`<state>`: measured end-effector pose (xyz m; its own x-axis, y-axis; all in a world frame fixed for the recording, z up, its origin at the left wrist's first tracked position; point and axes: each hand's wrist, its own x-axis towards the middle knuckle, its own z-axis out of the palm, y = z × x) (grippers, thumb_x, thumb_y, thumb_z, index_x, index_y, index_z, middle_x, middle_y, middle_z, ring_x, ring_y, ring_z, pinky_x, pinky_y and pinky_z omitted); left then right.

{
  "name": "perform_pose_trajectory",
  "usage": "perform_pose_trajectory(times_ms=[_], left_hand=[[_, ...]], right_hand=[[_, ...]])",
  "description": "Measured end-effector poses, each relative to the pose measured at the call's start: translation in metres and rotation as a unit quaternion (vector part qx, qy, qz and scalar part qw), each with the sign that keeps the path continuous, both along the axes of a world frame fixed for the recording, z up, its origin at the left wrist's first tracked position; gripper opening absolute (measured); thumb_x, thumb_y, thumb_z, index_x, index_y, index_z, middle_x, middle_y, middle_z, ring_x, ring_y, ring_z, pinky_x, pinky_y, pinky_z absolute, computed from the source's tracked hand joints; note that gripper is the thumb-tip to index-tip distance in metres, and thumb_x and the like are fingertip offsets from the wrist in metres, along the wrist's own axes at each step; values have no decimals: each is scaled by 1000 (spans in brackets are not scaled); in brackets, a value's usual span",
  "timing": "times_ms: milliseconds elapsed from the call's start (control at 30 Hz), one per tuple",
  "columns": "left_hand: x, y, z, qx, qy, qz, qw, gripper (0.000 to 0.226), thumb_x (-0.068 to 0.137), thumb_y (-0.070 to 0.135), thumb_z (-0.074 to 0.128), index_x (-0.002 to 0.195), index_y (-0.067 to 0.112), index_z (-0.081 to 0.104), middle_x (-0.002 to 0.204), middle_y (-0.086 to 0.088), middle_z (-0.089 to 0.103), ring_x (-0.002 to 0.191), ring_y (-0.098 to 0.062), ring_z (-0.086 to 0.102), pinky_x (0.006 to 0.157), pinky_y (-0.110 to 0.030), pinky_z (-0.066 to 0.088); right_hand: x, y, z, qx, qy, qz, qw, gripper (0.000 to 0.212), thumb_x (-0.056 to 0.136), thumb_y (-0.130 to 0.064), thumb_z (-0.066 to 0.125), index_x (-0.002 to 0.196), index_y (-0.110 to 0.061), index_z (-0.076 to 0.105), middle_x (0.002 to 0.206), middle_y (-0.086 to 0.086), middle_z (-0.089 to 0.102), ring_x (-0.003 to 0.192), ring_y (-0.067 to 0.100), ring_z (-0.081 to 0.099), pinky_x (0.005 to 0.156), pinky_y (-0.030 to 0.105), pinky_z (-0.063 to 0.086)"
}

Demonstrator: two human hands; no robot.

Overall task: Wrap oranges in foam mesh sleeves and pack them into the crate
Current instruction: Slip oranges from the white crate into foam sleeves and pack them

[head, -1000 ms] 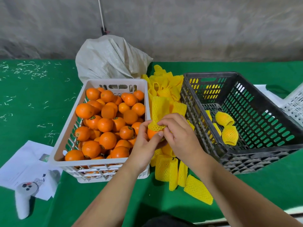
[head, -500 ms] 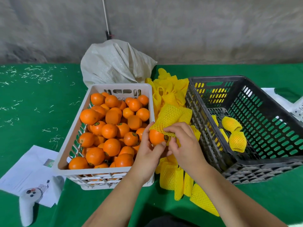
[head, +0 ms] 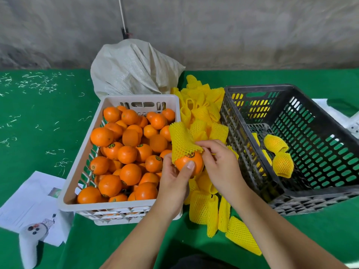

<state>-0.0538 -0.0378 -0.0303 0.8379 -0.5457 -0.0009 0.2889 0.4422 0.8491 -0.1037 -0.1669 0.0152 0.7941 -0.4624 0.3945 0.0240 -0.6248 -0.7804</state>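
A rough grey wall (head: 213,30) backs a desk (head: 38,117) covered in green cloth, its far left strewn with pale shavings. A black crate (head: 318,105) sits on the right of the desk, with a few wrapped oranges (head: 282,165) lying on its floor. A white crate (head: 81,158) stands left of centre, heaped with bare oranges (head: 128,152), and a pale woven sack (head: 134,66) slumps behind it. Between the two crates runs a pile of yellow foam mesh sleeves (head: 204,113), spilling toward the near edge. White papers (head: 29,202) and a white controller (head: 29,247) lie at the near left. Above the gap between the crates, the left hand (head: 174,183) grips an orange (head: 189,163) from below, thumb pressed on its front. A foam sleeve (head: 181,140) caps the top of that orange and stands up from it, and the right hand (head: 219,166) pinches the sleeve's lower edge at the fruit's right side.
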Motion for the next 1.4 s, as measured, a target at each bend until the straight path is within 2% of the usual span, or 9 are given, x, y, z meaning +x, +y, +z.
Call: perform_pose_trajectory(times_ms=[100,200,300,433,533,700,1167,1300,1400], left_hand=[[0,2,0,-4,-7,-10,1000,56,94,33,73,144,18,52,93,-16,62,68,-28,53,56,-16,53],[1,3,3,-30,-3,-16,999,67,95,33,76,153,22,45,130,-31,58,98,-57,55,75,-21,59],[1,2,4,-35,-36,-27,998,71,94,40,77,156,24,44,149,-16,57,133,-41,57,93,-28,56],[2,5,0,-19,-35,-39,998,66,96,45,73,154,26,47,127,-31,58,95,-74,34,60,-35,60],[1,7,4,-17,-36,-45,998,70,92,50,75,152,26,49,125,-30,59,86,-56,54,72,-16,57],[0,7,6,2,-72,-33,997,65,95,42,72,153,22,48,143,-10,62,126,-27,62,97,-30,54],[0,7,-9,22,-102,-33,994,75,98,30,74,161,30,33,137,-12,65,125,-32,62,109,-50,48],[2,7,-13,48,-104,-38,993,77,97,23,77,159,42,35,80,-17,52,79,-33,47,88,-54,46],[-2,2,-13,72,-132,-5,989,66,94,33,80,151,32,47,109,-15,70,101,-28,66,92,-49,55]], right_hand=[[-2,-9,2,56,16,61,996,27,100,-9,56,115,-22,74,114,-13,66,112,6,63,93,22,50],[-5,-16,4,91,14,89,992,24,101,-15,58,116,-22,74,115,-12,67,113,12,64,94,25,51],[-7,-17,4,50,1,63,997,19,100,-17,60,112,-21,74,111,-12,67,107,13,65,90,27,52],[-10,-12,10,126,35,117,985,23,87,-39,72,110,-33,70,110,-17,65,106,6,63,86,19,51],[-12,-19,15,-31,37,99,994,24,94,-36,66,112,-22,73,109,-10,67,101,8,64,87,28,53],[-15,-31,5,-301,-27,40,952,13,92,-9,68,104,-6,72,101,6,68,97,28,63,87,39,52],[-31,22,-23,-65,-64,-40,995,20,91,-13,56,109,-5,58,114,-2,47,106,11,50,88,20,45],[-29,-1,-8,-102,-26,-24,994,25,94,0,58,118,-6,61,117,3,55,105,9,52,88,20,44],[-30,-4,3,-121,-28,-29,992,24,92,3,58,113,-7,65,111,1,57,94,7,53,79,22,46]])
